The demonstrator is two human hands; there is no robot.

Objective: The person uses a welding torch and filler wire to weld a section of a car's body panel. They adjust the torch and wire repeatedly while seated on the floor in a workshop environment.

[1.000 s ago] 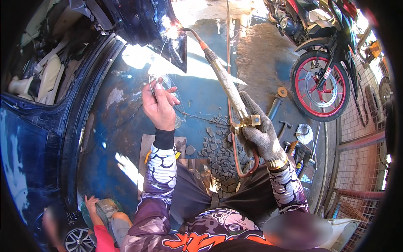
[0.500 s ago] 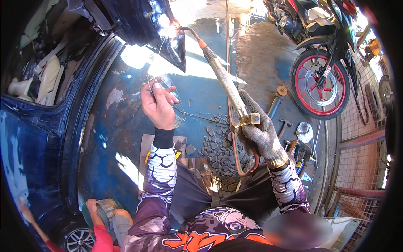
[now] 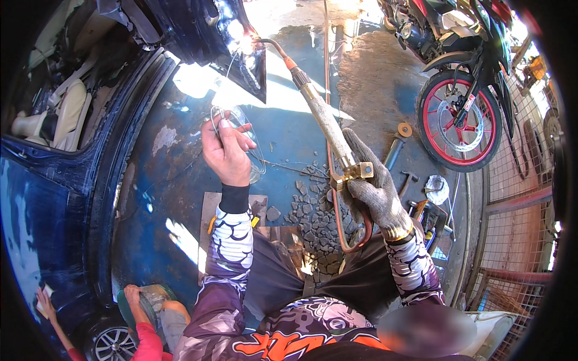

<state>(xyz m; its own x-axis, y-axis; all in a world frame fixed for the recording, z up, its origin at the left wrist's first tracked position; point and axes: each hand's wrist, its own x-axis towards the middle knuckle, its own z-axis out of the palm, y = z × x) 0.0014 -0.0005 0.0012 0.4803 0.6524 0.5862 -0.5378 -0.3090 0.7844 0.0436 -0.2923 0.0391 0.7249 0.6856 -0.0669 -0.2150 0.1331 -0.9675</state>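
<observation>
Torch (image 3: 323, 114): long pale scuffed barrel, brass valve block (image 3: 360, 172), knurled collar (image 3: 301, 77), orange band (image 3: 290, 64), thin dark neck (image 3: 275, 46). Held above the blue floor (image 3: 174, 204), tip at the glowing right edge of the dark panel (image 3: 192, 33). Long axis slants away and leftward from the person; neck bends further left. Right grip (image 3: 374, 195), gloved, wrapped around valve end; left grip (image 3: 229, 153), bare, pinches thin wire (image 3: 230, 69).

The blue-painted floor (image 3: 286, 135) is worn bare in patches and streaked by bright sunlight (image 3: 192, 82); at the right, the space is bounded by wire-mesh fencing (image 3: 512, 237).
</observation>
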